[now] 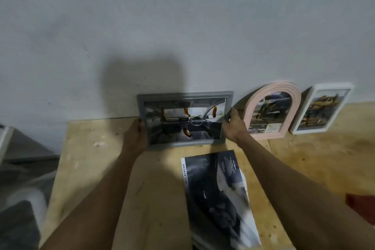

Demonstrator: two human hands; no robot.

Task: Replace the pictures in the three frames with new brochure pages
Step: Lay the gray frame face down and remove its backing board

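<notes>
Both hands gripped the grey frame (184, 118) by its short sides, the left hand (136, 135) on 1 edge and the right hand (233, 126) on the other, holding it upright against the wall (182, 26), probably to stand it beside the pink arched frame (272, 109) and white frame (322, 107). The brochure (219, 195) lay flat on the desk (97, 148) just in front.

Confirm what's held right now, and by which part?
The grey frame, held by its two short sides: left hand grips the left edge, right hand the right edge.
</notes>
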